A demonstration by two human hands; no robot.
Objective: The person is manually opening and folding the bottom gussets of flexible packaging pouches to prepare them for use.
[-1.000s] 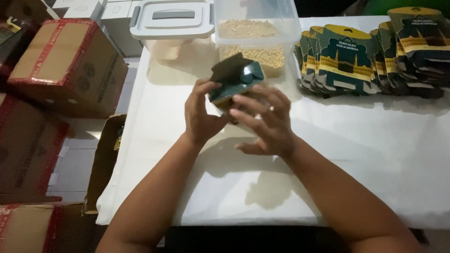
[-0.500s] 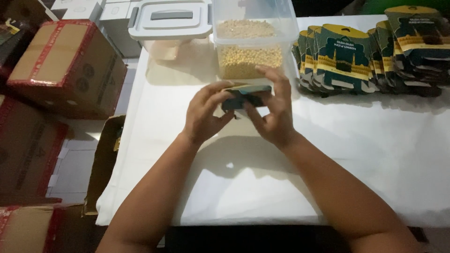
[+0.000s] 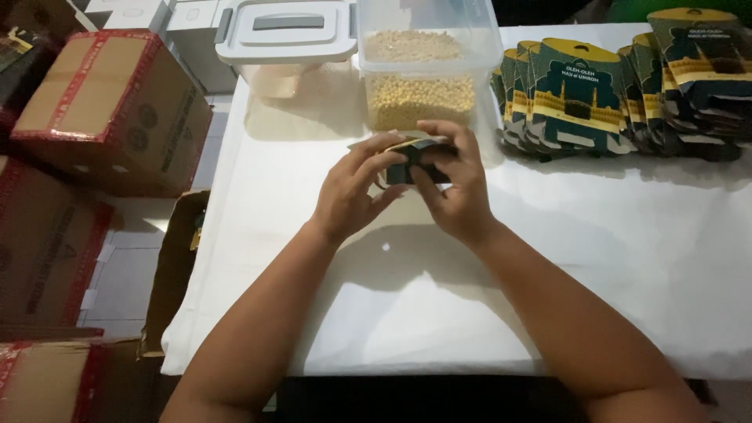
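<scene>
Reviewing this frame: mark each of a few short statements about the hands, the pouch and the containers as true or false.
1. Both hands, left hand and right hand, hold one small dark green pouch. True.
2. The clear plastic tub of pale grains has its lid on. False: it is open.
3. The row of dark green and gold pouches lies on the person's right. True.
4. The red-taped cardboard boxes stand on the white table. False: they stand beside it.

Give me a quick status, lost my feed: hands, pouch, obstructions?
Left hand and right hand both gripping dark pouch above white table. Clear tub of pale grains just behind. Nothing between.
</scene>
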